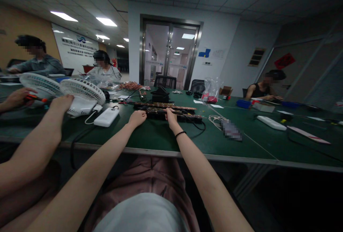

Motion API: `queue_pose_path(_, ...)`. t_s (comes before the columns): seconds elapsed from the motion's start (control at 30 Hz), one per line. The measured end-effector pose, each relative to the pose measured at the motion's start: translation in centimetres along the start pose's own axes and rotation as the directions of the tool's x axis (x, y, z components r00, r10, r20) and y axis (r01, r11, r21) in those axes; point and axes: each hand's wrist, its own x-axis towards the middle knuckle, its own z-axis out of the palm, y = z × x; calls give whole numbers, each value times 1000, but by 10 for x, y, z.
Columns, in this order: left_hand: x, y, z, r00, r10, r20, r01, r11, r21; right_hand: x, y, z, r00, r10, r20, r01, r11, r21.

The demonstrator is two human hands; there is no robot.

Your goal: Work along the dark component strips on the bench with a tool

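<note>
My left hand [138, 118] rests at the left end of a long black holder [182, 118], its fingers curled; what they pinch, if anything, is too small to tell. My right hand [170, 114] is closed round a dark, slim thing over the middle of the holder, and its kind is hidden by the fingers. Thin copper-coloured rods [184, 107] lie lengthwise in rows along the holder. From beside my right hand a black cable [204, 126] loops out to the right over the green table [158, 137].
To the left stand two white fans [80, 105], with a white power bank [106, 117] near them. A co-worker's hand [16, 99] there holds an orange-and-black tool [36, 98]. A blurred phone-like object [232, 130] with a coiled white cable [214, 120] lies right. Several other people sit around.
</note>
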Motion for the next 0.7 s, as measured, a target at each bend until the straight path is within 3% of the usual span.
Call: queue_pose_path(0.7,-2,0,-9,968,-250,-25,251,964,82,-1,-1,-1,1000,-8,5,8,1000,-6)
